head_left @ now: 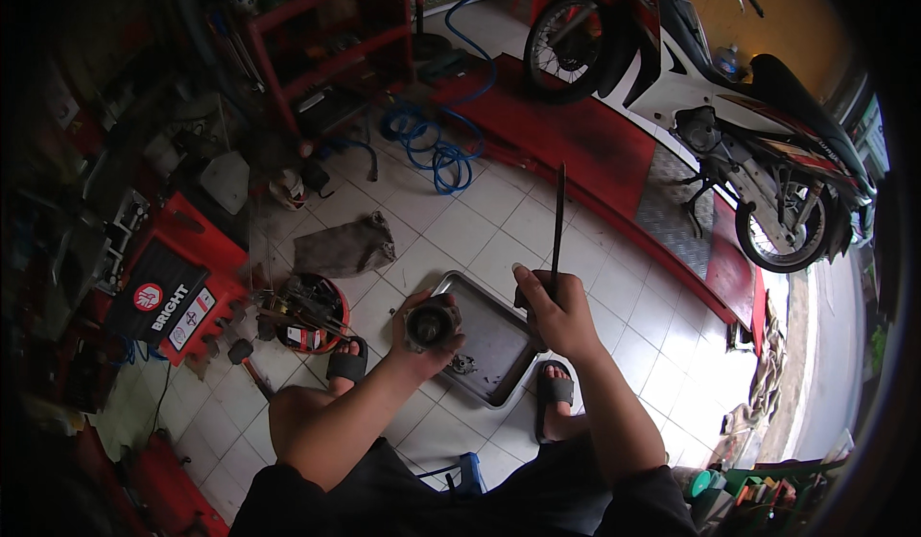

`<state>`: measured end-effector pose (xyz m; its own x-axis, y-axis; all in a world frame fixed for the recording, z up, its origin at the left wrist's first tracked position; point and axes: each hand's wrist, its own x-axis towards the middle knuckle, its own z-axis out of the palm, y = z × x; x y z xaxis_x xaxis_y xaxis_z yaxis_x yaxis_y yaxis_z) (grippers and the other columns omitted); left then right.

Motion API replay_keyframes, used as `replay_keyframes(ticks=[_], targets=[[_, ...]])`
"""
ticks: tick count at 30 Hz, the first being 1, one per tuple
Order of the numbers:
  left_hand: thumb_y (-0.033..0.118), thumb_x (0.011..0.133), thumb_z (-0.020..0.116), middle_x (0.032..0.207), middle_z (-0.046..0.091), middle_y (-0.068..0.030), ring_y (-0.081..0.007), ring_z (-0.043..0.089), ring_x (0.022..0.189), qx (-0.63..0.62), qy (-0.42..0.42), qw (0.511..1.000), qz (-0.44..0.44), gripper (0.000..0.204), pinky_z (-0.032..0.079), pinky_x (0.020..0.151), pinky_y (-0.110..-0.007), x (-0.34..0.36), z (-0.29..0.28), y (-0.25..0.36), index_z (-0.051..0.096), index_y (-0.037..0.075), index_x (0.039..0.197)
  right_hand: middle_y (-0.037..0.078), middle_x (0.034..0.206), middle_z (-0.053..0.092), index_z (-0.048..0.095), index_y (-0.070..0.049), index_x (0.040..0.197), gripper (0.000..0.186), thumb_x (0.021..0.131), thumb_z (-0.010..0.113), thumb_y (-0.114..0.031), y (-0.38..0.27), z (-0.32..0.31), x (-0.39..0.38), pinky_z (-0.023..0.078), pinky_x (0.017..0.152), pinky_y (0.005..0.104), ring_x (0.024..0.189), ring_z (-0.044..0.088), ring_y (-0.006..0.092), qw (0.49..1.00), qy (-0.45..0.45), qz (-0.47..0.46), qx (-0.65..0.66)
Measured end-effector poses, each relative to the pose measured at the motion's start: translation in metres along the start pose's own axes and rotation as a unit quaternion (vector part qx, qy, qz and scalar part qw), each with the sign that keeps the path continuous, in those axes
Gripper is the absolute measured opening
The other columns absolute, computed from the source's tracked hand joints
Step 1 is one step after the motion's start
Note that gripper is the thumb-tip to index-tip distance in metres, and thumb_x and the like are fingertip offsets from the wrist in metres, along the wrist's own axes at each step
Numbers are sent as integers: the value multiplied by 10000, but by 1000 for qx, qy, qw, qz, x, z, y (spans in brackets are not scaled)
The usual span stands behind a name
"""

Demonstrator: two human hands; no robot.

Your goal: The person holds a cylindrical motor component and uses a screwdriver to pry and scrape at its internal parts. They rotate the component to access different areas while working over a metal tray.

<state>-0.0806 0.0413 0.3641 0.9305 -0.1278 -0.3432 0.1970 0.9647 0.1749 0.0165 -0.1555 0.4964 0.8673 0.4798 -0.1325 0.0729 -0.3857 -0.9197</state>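
Seemingly midway: left hand [407,347] cups a round part [432,326], right hand [561,316] clenches a long tool [559,215]; small piece [462,363] already lies inside the tray's [494,331] left edge.

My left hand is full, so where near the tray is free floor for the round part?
Bare tiles for the dark round part lie between the metal tray and the red platform, also between the tray and the blue hose. It is crowded at left, around the filled red bucket; small parts lie in the tray's near end.
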Motion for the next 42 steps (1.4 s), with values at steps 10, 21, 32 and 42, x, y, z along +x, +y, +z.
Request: replay_keyframes(ticks=[10, 21, 32, 42], targets=[[453, 963, 532, 733, 639, -122, -214, 565, 622, -21, 29, 999, 18, 402, 385, 573, -327, -10, 8, 6, 686, 81, 958, 139, 748, 617, 559, 38, 1119, 327, 985, 614, -255, -4, -6, -1, 446, 388, 286, 383, 562, 218, 948, 38, -93, 302], [448, 934, 561, 680, 664, -58, -210, 606, 614, -16, 7, 999, 49, 365, 409, 606, -327, -19, 9, 23, 712, 115, 922, 8, 717, 498, 535, -46, 1183, 326, 992, 599, -302, 40, 7, 36, 471, 719, 342, 656, 508, 166, 916, -40, 52, 395], [372, 954, 513, 649, 617, -109, -119, 264, 398, -42, 114, 987, 106, 332, 275, 535, -283, -26, 18, 33, 637, 81, 854, 57, 679, 556, 635, 20, 1010, 386, 947, 739, -346, 84, 37, 45, 323, 363, 292, 516, 525, 124, 959, -34, 101, 262], [374, 959, 416, 579, 507, -46, -131, 280, 410, -45, 139, 982, 122, 381, 282, 549, -302, -31, 31, 39, 573, 121, 722, 65, 706, 660, 695, 9, 994, 286, 980, 684, -277, 198, 98, 84, 475, 558, 332, 607, 643, 163, 995, 83, -49, -39]])
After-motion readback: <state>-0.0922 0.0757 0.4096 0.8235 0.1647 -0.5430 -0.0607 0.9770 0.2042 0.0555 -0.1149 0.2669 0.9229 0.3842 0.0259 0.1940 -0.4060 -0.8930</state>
